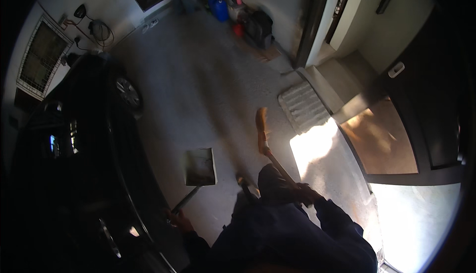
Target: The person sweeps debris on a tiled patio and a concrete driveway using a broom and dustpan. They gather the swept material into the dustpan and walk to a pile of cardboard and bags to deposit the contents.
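Observation:
My right hand point(301, 192) grips the wooden handle of a broom point(270, 150), whose orange bristle head points away from me over the grey concrete floor. My left hand point(177, 218) holds the long handle of a metal dustpan point(200, 167), which hangs just above the floor to the left of the broom. My dark blue sleeves and trousers fill the lower middle of the view, and one foot shows near the broom handle.
A black car point(74, 139) stands close on the left. A ribbed doormat point(302, 105) lies before a step and doorway on the right, beside a bright sun patch. A blue container point(218, 8) and other clutter sit at the far wall.

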`<state>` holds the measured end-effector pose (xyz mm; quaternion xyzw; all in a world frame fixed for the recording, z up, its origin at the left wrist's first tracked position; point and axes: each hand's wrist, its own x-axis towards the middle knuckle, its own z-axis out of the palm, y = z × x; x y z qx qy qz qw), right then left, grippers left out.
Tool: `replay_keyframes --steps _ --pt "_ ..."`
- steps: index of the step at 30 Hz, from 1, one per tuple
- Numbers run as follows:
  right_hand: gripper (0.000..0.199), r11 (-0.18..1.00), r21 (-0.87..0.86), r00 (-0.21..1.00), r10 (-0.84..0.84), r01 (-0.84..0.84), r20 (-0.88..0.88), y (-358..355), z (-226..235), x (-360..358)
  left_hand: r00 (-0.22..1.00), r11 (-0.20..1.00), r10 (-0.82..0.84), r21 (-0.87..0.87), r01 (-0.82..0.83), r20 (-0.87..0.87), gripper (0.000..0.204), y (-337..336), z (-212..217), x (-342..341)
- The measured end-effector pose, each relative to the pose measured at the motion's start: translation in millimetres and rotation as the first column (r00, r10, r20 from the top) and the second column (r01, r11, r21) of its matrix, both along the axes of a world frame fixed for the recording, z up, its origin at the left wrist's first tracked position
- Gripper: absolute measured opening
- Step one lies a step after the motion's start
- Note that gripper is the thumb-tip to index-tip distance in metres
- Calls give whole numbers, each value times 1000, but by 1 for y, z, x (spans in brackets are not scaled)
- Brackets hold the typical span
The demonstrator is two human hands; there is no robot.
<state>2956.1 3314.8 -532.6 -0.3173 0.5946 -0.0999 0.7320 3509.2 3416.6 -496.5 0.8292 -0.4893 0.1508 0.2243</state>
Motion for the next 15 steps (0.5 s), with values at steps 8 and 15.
replay_keyframes --steps 8,15 --pt "26 999 -8 999 -38 38 -27 -166 42 78 948 988 135 111 -107 -289 71 -199 18 62" --pt "27 919 -352 971 105 -178 -217 -378 -21 172 848 896 408 327 -301 -338 87 -358 31 108"
